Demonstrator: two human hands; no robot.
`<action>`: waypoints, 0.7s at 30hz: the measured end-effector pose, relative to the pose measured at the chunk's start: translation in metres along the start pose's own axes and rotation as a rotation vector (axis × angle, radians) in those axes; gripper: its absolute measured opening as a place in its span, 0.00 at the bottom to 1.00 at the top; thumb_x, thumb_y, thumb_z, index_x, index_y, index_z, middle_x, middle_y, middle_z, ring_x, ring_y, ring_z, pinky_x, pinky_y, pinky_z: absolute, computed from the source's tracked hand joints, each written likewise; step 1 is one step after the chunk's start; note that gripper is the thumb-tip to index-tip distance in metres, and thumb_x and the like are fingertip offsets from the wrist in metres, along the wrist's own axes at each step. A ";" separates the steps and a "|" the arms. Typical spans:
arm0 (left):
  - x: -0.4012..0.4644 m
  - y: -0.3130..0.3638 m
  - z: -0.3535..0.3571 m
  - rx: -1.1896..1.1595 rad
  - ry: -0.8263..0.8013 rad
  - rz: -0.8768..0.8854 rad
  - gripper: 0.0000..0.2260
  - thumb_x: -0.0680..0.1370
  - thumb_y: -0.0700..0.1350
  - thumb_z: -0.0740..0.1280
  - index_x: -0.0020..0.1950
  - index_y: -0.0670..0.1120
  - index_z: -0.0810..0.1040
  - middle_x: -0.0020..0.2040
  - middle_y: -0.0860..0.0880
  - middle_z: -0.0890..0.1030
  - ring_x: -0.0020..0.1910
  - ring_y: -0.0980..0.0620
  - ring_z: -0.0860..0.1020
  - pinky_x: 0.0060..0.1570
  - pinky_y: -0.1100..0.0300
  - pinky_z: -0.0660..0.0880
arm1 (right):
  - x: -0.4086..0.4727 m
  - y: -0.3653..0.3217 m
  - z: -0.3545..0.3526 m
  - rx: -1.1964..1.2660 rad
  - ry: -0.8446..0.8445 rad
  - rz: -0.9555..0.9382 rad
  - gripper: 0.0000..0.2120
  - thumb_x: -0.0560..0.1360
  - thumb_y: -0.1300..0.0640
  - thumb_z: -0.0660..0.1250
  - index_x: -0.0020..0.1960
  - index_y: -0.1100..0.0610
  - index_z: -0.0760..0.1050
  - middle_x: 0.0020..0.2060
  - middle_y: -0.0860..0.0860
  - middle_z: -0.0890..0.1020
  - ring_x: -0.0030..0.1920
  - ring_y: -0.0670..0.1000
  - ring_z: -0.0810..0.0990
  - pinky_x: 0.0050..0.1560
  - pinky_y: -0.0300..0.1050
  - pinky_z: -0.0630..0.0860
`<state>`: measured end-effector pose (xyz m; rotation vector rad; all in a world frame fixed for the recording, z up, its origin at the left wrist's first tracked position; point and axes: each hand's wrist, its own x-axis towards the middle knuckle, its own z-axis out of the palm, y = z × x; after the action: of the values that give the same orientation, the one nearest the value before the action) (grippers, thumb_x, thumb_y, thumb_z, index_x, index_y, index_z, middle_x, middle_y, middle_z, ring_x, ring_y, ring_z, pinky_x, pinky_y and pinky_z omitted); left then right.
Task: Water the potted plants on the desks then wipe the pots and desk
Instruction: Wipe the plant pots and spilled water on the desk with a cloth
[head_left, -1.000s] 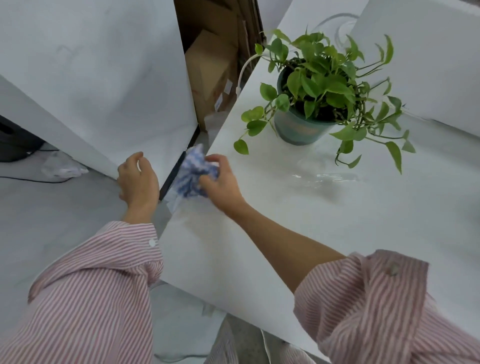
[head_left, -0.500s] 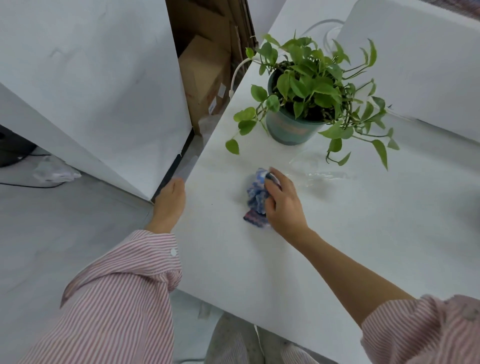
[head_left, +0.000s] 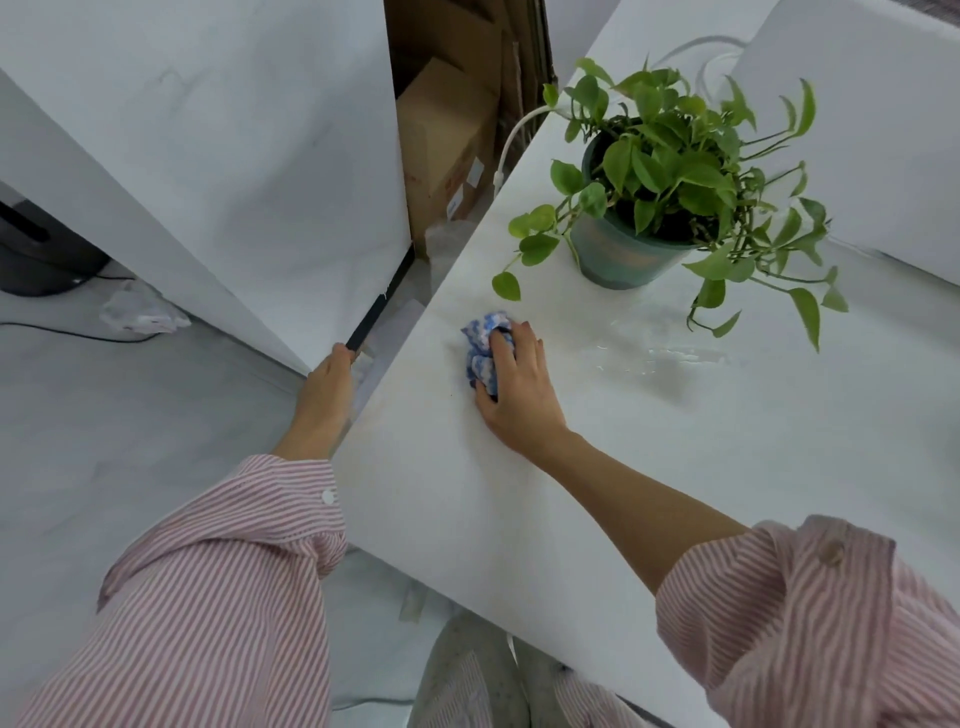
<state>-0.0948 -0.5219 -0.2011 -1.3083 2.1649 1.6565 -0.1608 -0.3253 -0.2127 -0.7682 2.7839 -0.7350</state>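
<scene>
A leafy green plant (head_left: 670, 156) grows in a teal pot (head_left: 618, 260) at the back of the white desk (head_left: 727, 467). My right hand (head_left: 519, 389) presses a crumpled blue-and-white cloth (head_left: 483, 343) onto the desk, in front and to the left of the pot, with its fingers curled over the cloth. A patch of spilled water (head_left: 654, 358) glistens on the desk to the right of the cloth. My left hand (head_left: 327, 389) hangs beside the desk's left edge, its fingertips at the corner of a white partition panel (head_left: 218, 156); its grip is hidden.
Cardboard boxes (head_left: 447, 140) stand in the gap behind the partition. A white cable (head_left: 511, 140) hangs over the desk's left edge near the pot. A white raised panel (head_left: 872, 114) stands behind the plant. Crumpled plastic (head_left: 137, 314) and a black cable lie on the grey floor.
My right hand has slid the cloth from the desk's left edge onto the desk, to the right and then towards the pot. My left hand has moved close beside the desk edge.
</scene>
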 end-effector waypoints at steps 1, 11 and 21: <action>0.001 -0.003 -0.003 -0.022 0.016 -0.008 0.19 0.82 0.50 0.46 0.64 0.47 0.72 0.61 0.47 0.74 0.58 0.49 0.70 0.53 0.59 0.61 | 0.008 -0.009 0.004 -0.009 -0.019 -0.027 0.25 0.72 0.58 0.67 0.66 0.66 0.65 0.68 0.65 0.64 0.69 0.67 0.61 0.69 0.61 0.61; 0.005 -0.004 -0.017 -0.128 0.124 -0.065 0.21 0.82 0.52 0.47 0.65 0.43 0.72 0.65 0.43 0.73 0.64 0.45 0.71 0.61 0.54 0.65 | 0.016 -0.075 0.026 0.063 -0.397 -0.478 0.17 0.71 0.60 0.66 0.60 0.58 0.74 0.64 0.54 0.76 0.75 0.57 0.55 0.72 0.57 0.46; -0.025 0.013 0.013 0.100 0.009 0.066 0.15 0.81 0.52 0.48 0.50 0.49 0.73 0.49 0.48 0.73 0.52 0.47 0.70 0.51 0.55 0.63 | -0.061 -0.004 0.002 0.109 -0.367 -0.633 0.20 0.65 0.64 0.68 0.56 0.58 0.80 0.60 0.54 0.79 0.71 0.63 0.64 0.70 0.60 0.49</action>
<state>-0.0933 -0.4972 -0.1823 -1.2333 2.2876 1.5450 -0.1061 -0.2972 -0.2108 -1.6037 2.1509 -0.7275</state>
